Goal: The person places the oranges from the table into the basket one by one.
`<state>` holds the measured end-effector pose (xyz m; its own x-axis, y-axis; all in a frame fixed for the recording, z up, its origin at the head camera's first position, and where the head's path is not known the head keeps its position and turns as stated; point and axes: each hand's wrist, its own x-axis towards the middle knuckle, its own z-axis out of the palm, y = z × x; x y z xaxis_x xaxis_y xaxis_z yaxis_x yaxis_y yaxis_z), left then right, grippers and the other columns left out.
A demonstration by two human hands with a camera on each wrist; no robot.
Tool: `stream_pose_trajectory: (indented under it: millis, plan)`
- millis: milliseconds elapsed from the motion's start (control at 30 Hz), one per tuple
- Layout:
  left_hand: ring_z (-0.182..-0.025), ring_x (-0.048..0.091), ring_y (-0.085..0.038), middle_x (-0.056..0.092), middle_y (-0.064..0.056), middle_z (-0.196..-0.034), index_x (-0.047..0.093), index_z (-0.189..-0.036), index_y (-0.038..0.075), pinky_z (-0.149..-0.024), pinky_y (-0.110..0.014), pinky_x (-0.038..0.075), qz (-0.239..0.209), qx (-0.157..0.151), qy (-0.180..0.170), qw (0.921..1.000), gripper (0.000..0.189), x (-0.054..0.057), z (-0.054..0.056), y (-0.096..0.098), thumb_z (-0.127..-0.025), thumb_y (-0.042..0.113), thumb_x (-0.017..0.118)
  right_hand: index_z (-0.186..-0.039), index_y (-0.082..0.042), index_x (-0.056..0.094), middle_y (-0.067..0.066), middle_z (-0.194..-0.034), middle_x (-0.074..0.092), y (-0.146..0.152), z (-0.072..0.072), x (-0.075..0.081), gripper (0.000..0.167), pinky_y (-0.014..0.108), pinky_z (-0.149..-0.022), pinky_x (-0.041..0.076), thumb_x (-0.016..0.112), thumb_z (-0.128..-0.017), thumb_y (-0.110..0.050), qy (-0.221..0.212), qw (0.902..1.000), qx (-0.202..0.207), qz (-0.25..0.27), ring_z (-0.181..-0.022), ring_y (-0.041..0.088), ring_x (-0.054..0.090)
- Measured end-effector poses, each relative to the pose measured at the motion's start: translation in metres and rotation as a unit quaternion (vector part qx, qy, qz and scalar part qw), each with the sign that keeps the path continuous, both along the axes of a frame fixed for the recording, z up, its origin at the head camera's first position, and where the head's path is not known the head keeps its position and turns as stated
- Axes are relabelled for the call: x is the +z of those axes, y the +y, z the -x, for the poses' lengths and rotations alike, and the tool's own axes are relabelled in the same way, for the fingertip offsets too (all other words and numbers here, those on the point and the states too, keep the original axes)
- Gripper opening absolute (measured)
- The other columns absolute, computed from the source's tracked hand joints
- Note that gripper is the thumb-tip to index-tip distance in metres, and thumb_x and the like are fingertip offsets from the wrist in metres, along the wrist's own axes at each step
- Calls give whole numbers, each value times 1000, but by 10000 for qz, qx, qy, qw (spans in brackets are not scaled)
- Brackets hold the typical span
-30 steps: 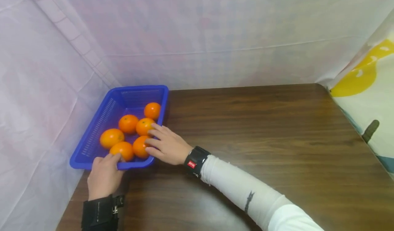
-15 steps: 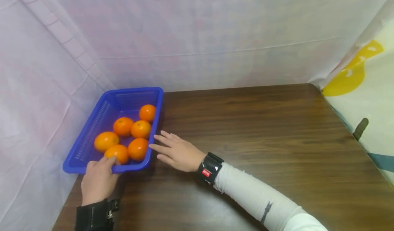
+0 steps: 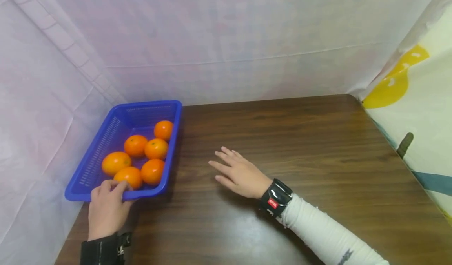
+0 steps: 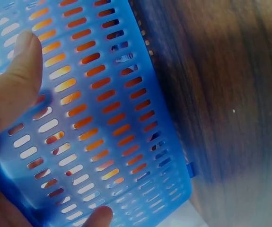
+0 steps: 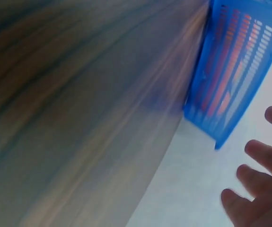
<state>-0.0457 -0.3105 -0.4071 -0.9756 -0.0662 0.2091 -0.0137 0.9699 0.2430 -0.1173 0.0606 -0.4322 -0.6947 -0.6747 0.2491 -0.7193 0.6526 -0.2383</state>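
Note:
A blue plastic basket [image 3: 172, 149] with slotted walls stands at the left of the table. Several oranges [image 3: 116, 163] lie inside it, mostly toward its near and right sides. My left hand [image 3: 107, 210] grips the near rim, fingers over the edge close to the nearest orange [image 3: 128, 177]. In the left wrist view the thumb [image 4: 28, 71] lies against the outside of the slotted wall [image 4: 79, 142]. My right hand [image 3: 243, 175] is over the table to the right of the basket, fingers spread and holding nothing. The right wrist view shows its fingertips [image 5: 266, 153] apart from the basket [image 5: 235, 71].
The brown wooden table [image 3: 300, 147] stretches to the right of the basket. White cloth [image 3: 226, 29] hangs along the back and left. A patterned cloth [image 3: 423, 112] with yellow shapes borders the right edge.
My right hand has let go of the basket's right side and drawn away to the right. The left hand keeps its grip on the near rim. The head view has shifted slightly.

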Motion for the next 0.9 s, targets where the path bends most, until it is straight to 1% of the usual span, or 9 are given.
stream_pose_trajectory:
  millis: [133,267,333,467,567,633,733,800,900]
  plan:
    - [-118,32,-62,43,-32,-124,60,-102,8,-87,-74,32,-104,-12,18,9999,31,-1,-1,-3,-81,14,83,-149,-20,50,16,-154,48,27,-3,-1,51,58,-117,33,48,-104,-44,382,9988,-302,51,-146,42,39]
    - [-119,29,-65,37,-37,-131,56,-115,6,-88,-76,32,-2,-50,-310,9995,46,5,0,-8,-82,24,83,-148,-21,52,16,-150,52,51,-4,-2,52,60,-113,38,50,-103,-47,633,9957,-676,85,-138,44,47]
    - [-121,29,-66,35,-37,-134,53,-123,7,-86,-77,33,143,-91,-538,9984,52,9,1,-11,-83,25,81,-149,-22,51,17,-151,51,62,-6,-1,53,61,-111,38,49,-103,-48,584,9941,-910,69,-137,46,47]
    - [-124,25,-67,32,-37,-141,44,-139,12,-81,-81,36,497,-277,-947,9939,67,20,0,-19,-80,17,77,-151,-24,47,17,-152,49,80,-8,1,56,63,-111,38,49,-102,-52,415,9910,-1272,-3,-139,46,44]
    - [-126,23,-68,30,-38,-143,37,-147,15,-82,-84,35,700,-423,-1194,9895,78,30,-1,-23,-78,14,74,-153,-26,44,16,-154,46,89,-11,1,58,65,-111,37,48,-102,-54,292,9890,-1446,-92,-142,45,41]
    - [-125,24,-69,30,-38,-143,33,-150,14,-85,-84,34,750,-442,-1263,9882,81,36,-3,-23,-79,14,73,-153,-26,43,15,-155,45,94,-13,3,59,66,-111,36,48,-102,-54,233,9878,-1536,-126,-144,44,39]
    - [-122,27,-67,34,-37,-141,34,-150,11,-88,-84,32,745,-340,-1065,9909,78,44,-6,-19,-80,14,70,-154,-26,42,15,-157,43,99,-16,4,59,66,-112,34,48,-102,-54,233,9854,-1679,-171,-146,44,36]
    - [-121,31,-65,38,-37,-139,37,-149,8,-88,-83,33,677,-239,-804,9942,73,49,-8,-14,-83,15,68,-154,-25,43,16,-157,42,102,-18,5,60,66,-112,34,49,-102,-54,307,9839,-1756,-163,-147,44,35]
    - [-119,40,-60,46,-35,-134,43,-145,5,-84,-79,37,580,-178,-265,9978,63,59,-8,-4,-87,18,65,-153,-23,44,16,-157,41,106,-21,6,60,66,-111,35,50,-101,-53,587,9807,-1861,-159,-147,43,34]
